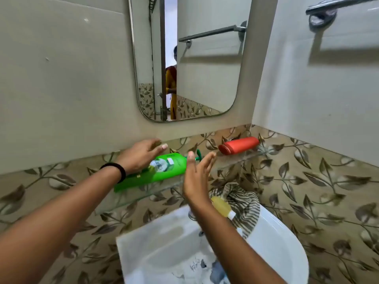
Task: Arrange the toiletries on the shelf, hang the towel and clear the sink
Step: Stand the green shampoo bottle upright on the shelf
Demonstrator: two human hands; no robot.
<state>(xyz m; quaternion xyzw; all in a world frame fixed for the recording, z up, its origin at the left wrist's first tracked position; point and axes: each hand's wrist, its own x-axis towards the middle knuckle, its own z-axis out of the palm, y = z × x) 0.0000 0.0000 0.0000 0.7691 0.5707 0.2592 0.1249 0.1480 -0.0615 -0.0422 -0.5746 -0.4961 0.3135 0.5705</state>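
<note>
A green pump bottle (164, 171) lies on its side on the glass shelf (229, 162). My left hand (141, 155) hovers over the bottle's left half with fingers spread, holding nothing. My right hand (198, 175) is open, palm towards the bottle's pump end, just beside it. A red bottle (239, 145) lies on its side at the shelf's right end. A yellow bottle (222, 207) with a white cap rests on a striped towel (244, 203) heaped on the back right rim of the white sink (276, 242).
A mirror (196, 58) hangs above the shelf; it reflects a person in yellow at a doorway. A metal towel bar (332, 5) is fixed to the right wall, high up. Something bluish (217, 271) lies in the sink basin.
</note>
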